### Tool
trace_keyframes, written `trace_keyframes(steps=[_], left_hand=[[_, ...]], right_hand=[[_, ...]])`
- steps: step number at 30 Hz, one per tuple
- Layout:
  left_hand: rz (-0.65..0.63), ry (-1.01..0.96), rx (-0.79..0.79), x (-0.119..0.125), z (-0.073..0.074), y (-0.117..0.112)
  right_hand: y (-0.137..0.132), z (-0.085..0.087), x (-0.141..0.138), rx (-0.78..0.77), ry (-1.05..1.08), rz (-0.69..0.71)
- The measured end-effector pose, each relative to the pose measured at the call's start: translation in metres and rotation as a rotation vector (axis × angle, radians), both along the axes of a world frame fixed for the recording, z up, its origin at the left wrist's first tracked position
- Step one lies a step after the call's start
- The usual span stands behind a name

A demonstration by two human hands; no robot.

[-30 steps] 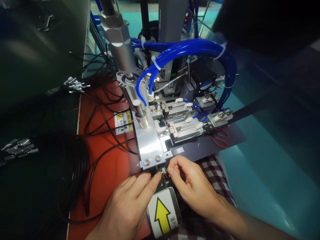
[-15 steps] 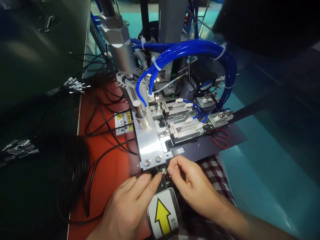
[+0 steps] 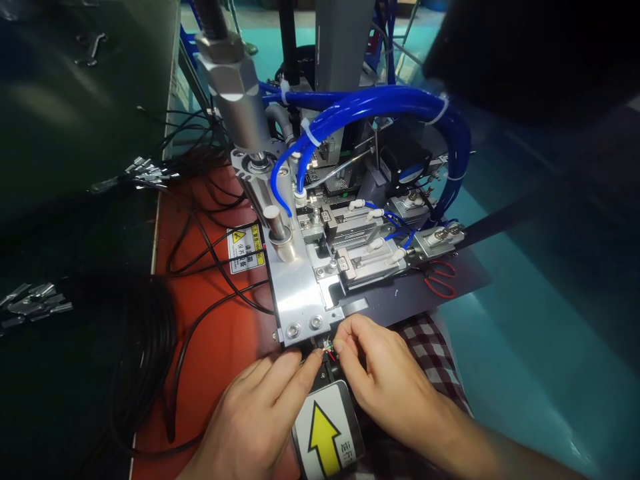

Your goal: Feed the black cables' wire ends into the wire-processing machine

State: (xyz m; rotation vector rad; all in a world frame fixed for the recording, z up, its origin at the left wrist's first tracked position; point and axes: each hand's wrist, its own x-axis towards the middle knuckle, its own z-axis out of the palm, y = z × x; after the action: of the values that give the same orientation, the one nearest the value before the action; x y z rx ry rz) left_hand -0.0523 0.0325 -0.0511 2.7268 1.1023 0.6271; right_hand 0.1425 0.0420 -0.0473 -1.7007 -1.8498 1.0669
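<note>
My left hand [image 3: 260,417] and my right hand [image 3: 387,377] meet at the front edge of a small metal machine [image 3: 300,287]. Both pinch a stripped cable end [image 3: 328,347] with thin coloured wires, held at a black fixture just under the machine's silver plate. The fingers of each hand are closed round the wires. A label with a yellow arrow [image 3: 325,433] lies directly below the hands, pointing at the fixture.
Blue air hoses [image 3: 380,107] arch over the machine and a silver cylinder [image 3: 240,100] stands at its left. Black cables [image 3: 150,347] with metal plugs [image 3: 145,170] lie coiled on the orange mat [image 3: 225,333]. Red-handled scissors [image 3: 440,280] rest at right.
Both hands stay pinched on the wire end at the fixture. The view has shifted slightly; nothing else has moved.
</note>
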Motion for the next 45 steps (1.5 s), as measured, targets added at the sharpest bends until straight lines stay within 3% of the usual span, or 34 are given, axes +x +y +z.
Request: trace_keyframes(steps=[6, 14, 20, 24, 28, 32, 34, 41, 45], left_hand=[[-0.007, -0.014, 0.003, 0.001, 0.001, 0.001], [0.014, 0.030, 0.032, 0.000, -0.004, -0.002], [0.009, 0.012, 0.034, -0.001, -0.005, -0.001], [0.012, 0.007, 0.025, 0.000, -0.007, -0.002], [0.060, 0.005, 0.021, 0.000, -0.011, -0.004], [0.040, 0.015, 0.029, -0.001, -0.010, -0.004], [0.035, 0.019, 0.021, -0.001, -0.007, -0.003], [0.041, -0.010, 0.038, 0.002, -0.005, 0.000], [0.036, -0.017, 0.026, 0.002, -0.004, 0.000]], right_hand=[[-0.001, -0.009, 0.007, -0.102, 0.156, -0.030], [0.005, -0.001, -0.003, -0.156, 0.358, -0.138], [-0.002, -0.018, -0.005, 0.104, 0.283, -0.091], [-0.004, -0.014, -0.004, 0.147, 0.184, -0.078], [0.000, -0.006, -0.006, 0.037, 0.194, -0.114], [0.007, -0.014, 0.000, -0.332, 0.431, -0.152], [0.005, -0.019, 0.004, -0.439, 0.517, -0.172], [-0.015, -0.016, -0.001, -0.300, 0.437, -0.212], [-0.016, -0.010, -0.001, -0.028, 0.238, -0.107]])
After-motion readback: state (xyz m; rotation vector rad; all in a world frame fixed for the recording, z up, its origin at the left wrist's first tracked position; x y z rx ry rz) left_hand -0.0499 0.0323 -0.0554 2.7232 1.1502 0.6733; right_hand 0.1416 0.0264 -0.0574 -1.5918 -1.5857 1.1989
